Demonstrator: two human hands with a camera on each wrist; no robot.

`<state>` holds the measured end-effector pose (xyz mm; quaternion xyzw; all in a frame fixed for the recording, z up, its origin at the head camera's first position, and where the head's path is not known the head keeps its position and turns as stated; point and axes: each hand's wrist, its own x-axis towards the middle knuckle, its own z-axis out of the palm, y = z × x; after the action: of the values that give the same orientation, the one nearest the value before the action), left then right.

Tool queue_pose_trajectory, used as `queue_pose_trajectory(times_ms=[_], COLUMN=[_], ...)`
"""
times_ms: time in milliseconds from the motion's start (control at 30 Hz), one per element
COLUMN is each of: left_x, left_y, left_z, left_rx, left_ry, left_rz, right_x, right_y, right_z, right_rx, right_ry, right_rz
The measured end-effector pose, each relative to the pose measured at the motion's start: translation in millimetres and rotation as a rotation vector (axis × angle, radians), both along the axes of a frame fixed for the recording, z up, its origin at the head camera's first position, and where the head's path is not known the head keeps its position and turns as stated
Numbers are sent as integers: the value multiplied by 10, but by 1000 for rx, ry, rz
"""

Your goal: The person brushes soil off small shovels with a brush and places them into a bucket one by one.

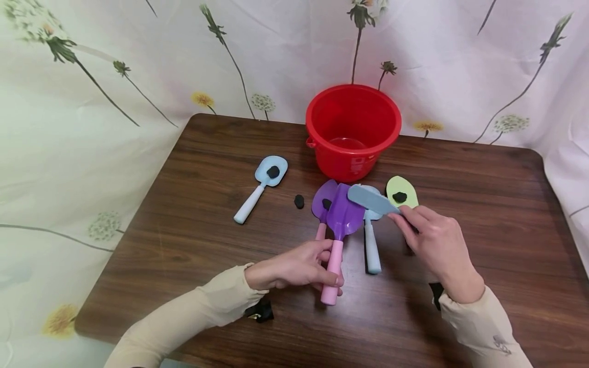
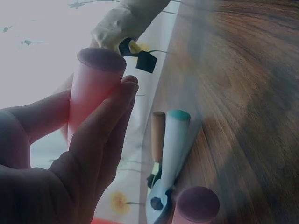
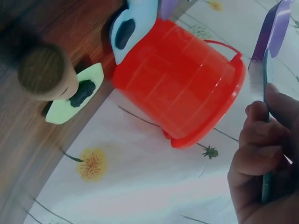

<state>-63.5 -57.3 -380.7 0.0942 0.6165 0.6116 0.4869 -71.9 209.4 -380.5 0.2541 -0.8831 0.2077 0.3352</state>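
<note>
My left hand point(image 1: 299, 265) grips the pink handle of a purple toy shovel point(image 1: 342, 210), its blade pointing away toward the bucket. A flat blue-grey brush point(image 1: 374, 200) is pinched between the thumb and fingers of my right hand point(image 1: 439, 245). Its rounded end overlaps the raised purple blade in the head view; fine pale bristles show in the right wrist view. Beneath them lie another purple shovel point(image 1: 321, 198), partly hidden, and a light-blue shovel point(image 1: 372, 250). A green shovel point(image 1: 400, 185) with a black lump point(image 1: 400, 197) on it lies just beyond my right hand.
A red bucket point(image 1: 352, 163) stands at the table's back edge. Left of it lies a light-blue shovel point(image 1: 249, 204) bearing a black lump point(image 1: 273, 172). A loose black lump point(image 1: 299, 201) sits on the wooden table point(image 1: 184, 225). Flowered cloth point(image 1: 285, 56) hangs behind.
</note>
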Motion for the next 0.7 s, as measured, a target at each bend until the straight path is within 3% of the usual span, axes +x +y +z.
queue_pose_trajectory(times_ms=[300, 467, 567, 700], left_x=[-20, -29, -35, -39], left_y=[18, 18, 15, 15], left_z=[-46, -56, -62, -66], left_rx=[4, 7, 1, -2], left_ry=[-13, -1, 12, 30], left_rz=[-14, -28, -39, -68], right_x=[-17, -3, 11, 23], right_y=[31, 30, 22, 14], right_z=[41, 78, 97, 122], right_rx=[-42, -74, -22, 71], right_ry=[-59, -84, -90, -105], right_rz=[-29, 99, 202, 251])
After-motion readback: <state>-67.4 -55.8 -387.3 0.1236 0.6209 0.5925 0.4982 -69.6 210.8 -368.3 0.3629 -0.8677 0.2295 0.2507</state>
